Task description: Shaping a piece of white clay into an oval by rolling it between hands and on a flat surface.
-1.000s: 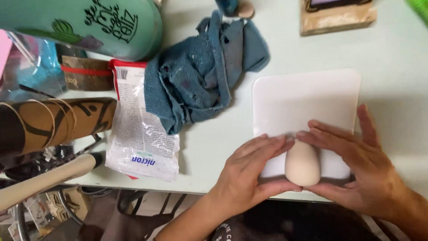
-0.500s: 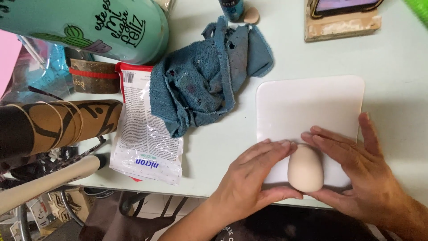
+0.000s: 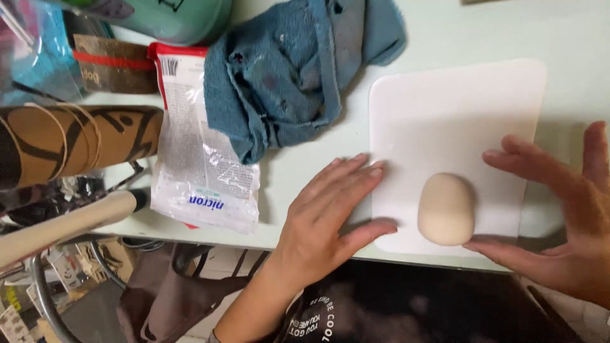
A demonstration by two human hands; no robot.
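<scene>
Lying on the white board [image 3: 457,121] near its front edge, the lump of clay [image 3: 446,208] sits between two open hands — neither touches it. Left hand [image 3: 321,219] rests flat at the board's left edge; right hand [image 3: 565,216] is spread, holding nothing — blue towel [image 3: 286,70] behind.
</scene>
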